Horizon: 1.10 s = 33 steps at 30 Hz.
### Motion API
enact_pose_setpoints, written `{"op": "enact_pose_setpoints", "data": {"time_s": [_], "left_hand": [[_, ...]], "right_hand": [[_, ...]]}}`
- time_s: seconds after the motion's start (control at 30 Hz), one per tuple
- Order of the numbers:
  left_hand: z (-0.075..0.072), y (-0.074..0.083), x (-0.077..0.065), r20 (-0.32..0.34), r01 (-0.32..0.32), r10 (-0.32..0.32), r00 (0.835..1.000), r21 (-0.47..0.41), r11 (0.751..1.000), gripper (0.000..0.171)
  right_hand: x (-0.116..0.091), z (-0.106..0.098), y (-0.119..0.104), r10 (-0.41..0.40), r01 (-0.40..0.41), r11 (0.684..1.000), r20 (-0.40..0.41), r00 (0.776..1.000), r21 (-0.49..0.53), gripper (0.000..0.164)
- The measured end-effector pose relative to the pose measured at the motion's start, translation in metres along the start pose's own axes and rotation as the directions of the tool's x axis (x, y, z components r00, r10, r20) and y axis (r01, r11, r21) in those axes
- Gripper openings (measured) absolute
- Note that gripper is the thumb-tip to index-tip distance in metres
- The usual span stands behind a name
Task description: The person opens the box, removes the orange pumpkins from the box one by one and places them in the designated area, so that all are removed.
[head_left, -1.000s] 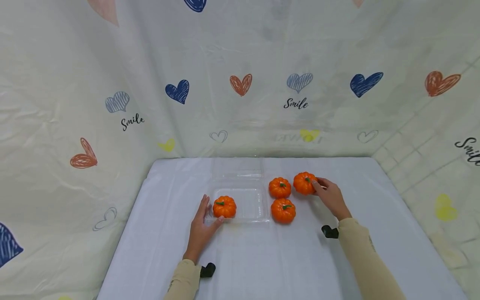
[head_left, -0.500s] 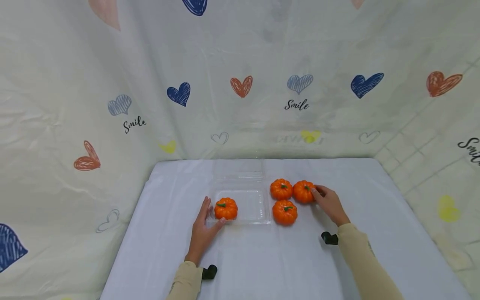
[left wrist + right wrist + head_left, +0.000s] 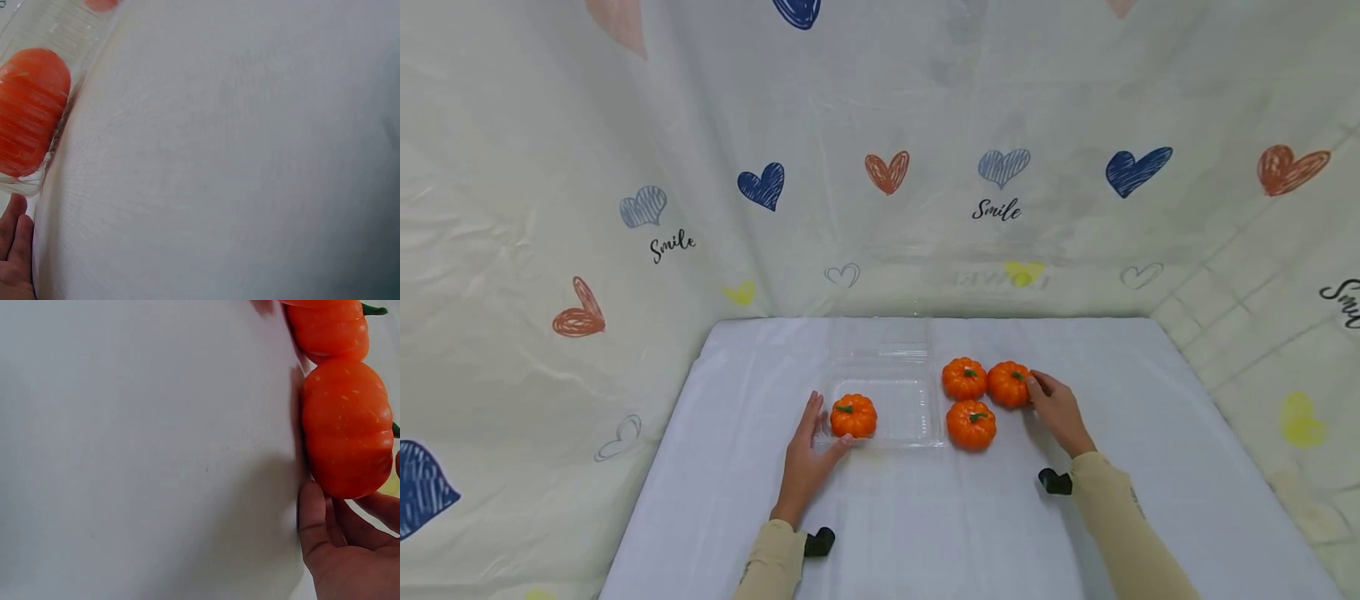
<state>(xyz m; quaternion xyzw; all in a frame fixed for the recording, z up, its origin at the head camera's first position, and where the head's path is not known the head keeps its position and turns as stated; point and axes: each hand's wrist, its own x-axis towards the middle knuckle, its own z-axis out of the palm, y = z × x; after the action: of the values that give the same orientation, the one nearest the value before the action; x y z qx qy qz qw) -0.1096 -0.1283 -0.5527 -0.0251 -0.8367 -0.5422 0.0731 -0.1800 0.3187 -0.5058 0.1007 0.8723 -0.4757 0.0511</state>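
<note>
A small orange pumpkin with a green stem sits in the left part of a clear plastic container, whose lid stands open at the back. My left hand rests at the container's front left corner, fingers fairly straight along its side and thumb at the front edge. Right of the container, my right hand holds a second pumpkin by its right side. In the right wrist view, fingers meet the near end of that pumpkin.
Two more pumpkins stand between the container and the held one: a back pumpkin and a front pumpkin. A white cloth covers the table. A curtain printed with hearts hangs behind it.
My right hand has brought its pumpkin down and slightly nearer, to beside the back pumpkin; it has barely moved in the last half second. The left hand keeps its place at the container.
</note>
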Motion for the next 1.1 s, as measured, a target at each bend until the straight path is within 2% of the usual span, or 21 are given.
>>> {"op": "enact_pose_setpoints", "data": {"time_s": [0.23, 0.43, 0.63, 0.83, 1.0, 1.1], "left_hand": [[-0.001, 0.001, 0.002, 0.003, -0.001, 0.001, 1.000, 0.009, 1.000, 0.093], [-0.002, 0.001, 0.002, 0.005, 0.009, -0.009, 1.000, 0.019, 1.000, 0.094], [-0.001, -0.002, 0.002, 0.006, -0.001, 0.001, 1.000, 0.016, 1.000, 0.094], [-0.001, -0.004, 0.002, 0.001, -0.007, 0.007, 1.000, 0.018, 1.000, 0.095], [-0.001, -0.004, 0.003, 0.003, -0.002, 0.001, 1.000, 0.018, 1.000, 0.095], [-0.001, -0.003, 0.003, 0.003, 0.002, -0.002, 1.000, 0.020, 1.000, 0.095]], "right_hand": [[-0.002, -0.002, -0.002, -0.003, 0.004, 0.993, -0.011, 1.000, 0.116, 0.081], [-0.001, -0.005, -0.011, -0.002, 0.010, 0.986, -0.050, 0.999, 0.168, 0.093], [-0.003, -0.007, -0.023, -0.044, 0.060, 0.979, -0.083, 0.996, 0.193, 0.086], [-0.012, -0.008, -0.044, -0.104, 0.123, 0.970, -0.098, 0.990, 0.211, 0.080], [-0.017, -0.002, -0.062, -0.190, 0.209, 0.947, -0.102, 0.977, 0.242, 0.079], [-0.018, 0.006, -0.069, -0.219, 0.234, 0.939, -0.088, 0.972, 0.251, 0.079]]}}
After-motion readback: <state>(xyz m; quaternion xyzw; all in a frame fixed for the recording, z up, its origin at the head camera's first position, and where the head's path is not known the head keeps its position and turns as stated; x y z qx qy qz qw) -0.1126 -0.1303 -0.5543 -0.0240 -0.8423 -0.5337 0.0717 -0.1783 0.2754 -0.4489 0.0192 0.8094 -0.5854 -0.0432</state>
